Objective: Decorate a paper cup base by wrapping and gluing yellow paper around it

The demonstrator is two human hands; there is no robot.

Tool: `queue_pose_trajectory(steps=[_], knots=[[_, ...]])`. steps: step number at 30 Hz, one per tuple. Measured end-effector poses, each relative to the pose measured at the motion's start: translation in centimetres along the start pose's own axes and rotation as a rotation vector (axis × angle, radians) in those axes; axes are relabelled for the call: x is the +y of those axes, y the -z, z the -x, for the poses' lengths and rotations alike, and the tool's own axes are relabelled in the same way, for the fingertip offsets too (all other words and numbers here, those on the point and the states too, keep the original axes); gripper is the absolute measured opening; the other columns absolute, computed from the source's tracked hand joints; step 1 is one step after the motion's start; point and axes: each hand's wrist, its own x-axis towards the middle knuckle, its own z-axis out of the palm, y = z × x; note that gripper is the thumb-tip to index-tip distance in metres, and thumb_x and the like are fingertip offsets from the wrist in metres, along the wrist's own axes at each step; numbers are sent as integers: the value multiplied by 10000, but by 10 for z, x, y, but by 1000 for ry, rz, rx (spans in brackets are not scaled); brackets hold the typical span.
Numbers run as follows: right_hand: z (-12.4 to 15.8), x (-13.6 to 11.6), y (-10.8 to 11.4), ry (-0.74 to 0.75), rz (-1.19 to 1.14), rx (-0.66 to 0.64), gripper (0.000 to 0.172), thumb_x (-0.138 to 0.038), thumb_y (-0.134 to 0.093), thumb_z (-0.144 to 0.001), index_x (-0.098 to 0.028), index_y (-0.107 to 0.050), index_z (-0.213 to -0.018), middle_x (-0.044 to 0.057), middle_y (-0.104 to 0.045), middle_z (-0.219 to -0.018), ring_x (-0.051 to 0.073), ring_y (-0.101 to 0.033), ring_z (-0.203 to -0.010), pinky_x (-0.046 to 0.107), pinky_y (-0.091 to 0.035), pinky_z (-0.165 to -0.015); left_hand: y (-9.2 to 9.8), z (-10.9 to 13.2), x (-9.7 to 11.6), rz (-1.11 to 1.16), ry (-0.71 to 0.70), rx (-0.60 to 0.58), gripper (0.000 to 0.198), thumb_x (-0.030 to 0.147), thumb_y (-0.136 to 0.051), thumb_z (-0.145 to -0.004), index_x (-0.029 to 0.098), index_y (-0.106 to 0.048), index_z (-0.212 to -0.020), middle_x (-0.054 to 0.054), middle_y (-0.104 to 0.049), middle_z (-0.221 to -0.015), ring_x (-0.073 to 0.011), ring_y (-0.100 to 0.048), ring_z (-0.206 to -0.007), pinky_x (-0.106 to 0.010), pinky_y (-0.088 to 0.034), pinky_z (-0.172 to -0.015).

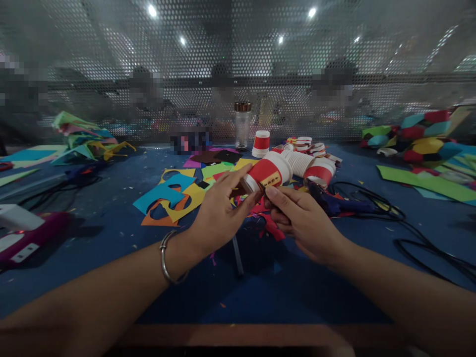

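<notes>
My left hand (219, 210), with a metal bangle (169, 258) at the wrist, grips the base of a red-and-white paper cup (268, 172) that lies on its side above the blue table (111, 238). Fingers of my right hand (301, 220) are curled and pinch a small piece against the cup's base; I cannot make out what it is. Red paper scraps (269, 225) lie just under both hands. A glue stick (237, 255) rests on the table below my left hand.
Cut coloured paper sheets (169, 198) lie left of the hands. More paper cups (316, 166) and a clear jar (242, 126) stand behind. A glue gun (334, 203) with black cable (409, 233) lies right. A pink-white device (26, 235) sits far left. A perforated screen (238, 74) closes the back.
</notes>
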Motion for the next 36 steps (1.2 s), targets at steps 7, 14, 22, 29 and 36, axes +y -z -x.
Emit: queue_pose_trajectory(steps=[7, 14, 22, 29, 36], knots=[[1, 1, 0, 21, -4, 33, 541, -664, -837, -723, -177, -603, -734, -94, -405, -574, 29, -244, -452, 200, -147, -382, -5, 5, 5, -148, -39, 32, 433, 330, -661, -948, 206, -656, -1362, -130, -732, -1276, -293, -664, -1192, -467, -505, -1079], [1, -3, 0, 36, 16, 11, 552, -672, -838, -716, -187, -574, -728, -87, -421, -606, 29, -249, -460, 197, -158, -379, -8, 5, 7, -20, 13, 95, 402, 319, -721, -908, 232, -703, -1299, -111, -734, -1307, -280, -676, -1181, -446, -530, -1053], [2, -7, 1, 32, 11, -1, 560, -673, -852, -698, -202, -551, -729, -117, -331, -576, 36, -214, -472, 195, -156, -392, -10, 3, 3, 237, 204, 91, 646, 446, -801, -826, 175, -641, -1390, -148, -719, -1310, -266, -711, -1094, -440, -568, -996], [-1, -5, -1, 23, 31, 28, 540, -639, -866, -697, -198, -554, -709, -114, -348, -566, 34, -234, -463, 194, -172, -395, -18, 2, 4, 602, 390, 115, 504, 419, -768, -879, 181, -671, -1312, -85, -763, -1151, -227, -704, -1095, -401, -543, -1027], [-2, -1, 1, 23, 43, 16, 610, -719, -848, -658, -198, -532, -689, -116, -344, -560, 28, -222, -456, 189, -165, -384, -16, 1, 3, 536, 327, 55, 451, 445, -761, -867, 155, -710, -1208, -90, -776, -1109, -234, -713, -1063, -395, -543, -1010]])
